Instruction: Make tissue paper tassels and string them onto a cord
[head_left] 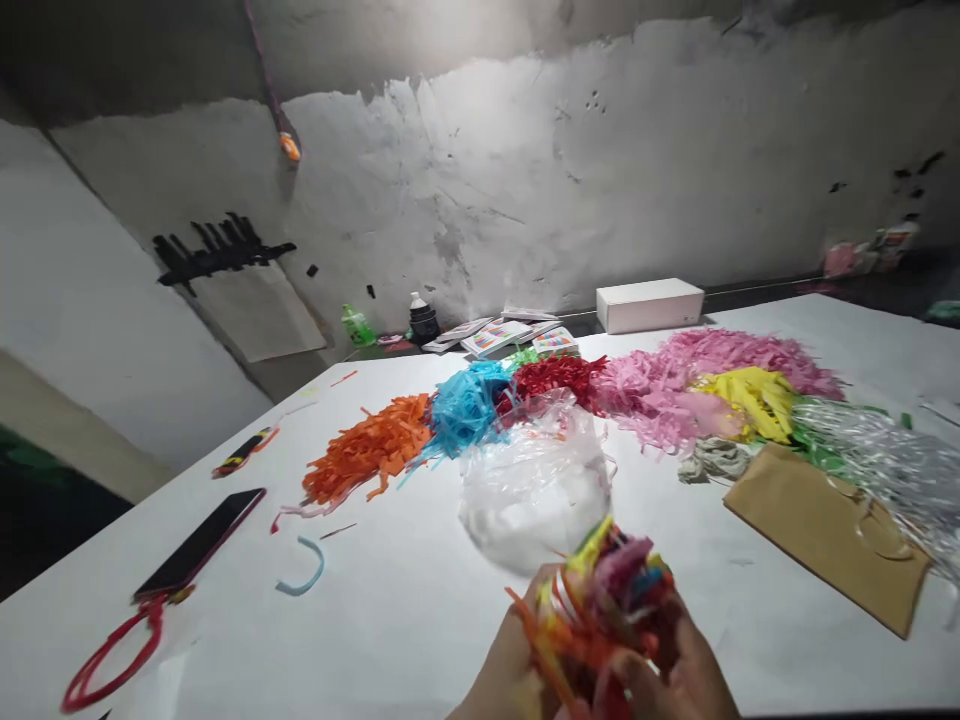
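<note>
Mixed-colour paper shred bundle at bottom centre, low over white table. Left hand and right hand both curled shut around it, fingers pressed in. Clear plastic bag just behind; orange shred pile farther back left.

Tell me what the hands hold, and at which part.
Both hands, left hand and right hand, grip a bundle of mixed coloured paper shreds at its lower end.

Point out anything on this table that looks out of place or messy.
Mostly sorted: shredded paper lies in piles by colour. Odd spots: a stray blue strip lies alone on the table, apart from the blue pile, and loose orange shreds trail off the orange pile. A phone sits near the left edge.
</note>
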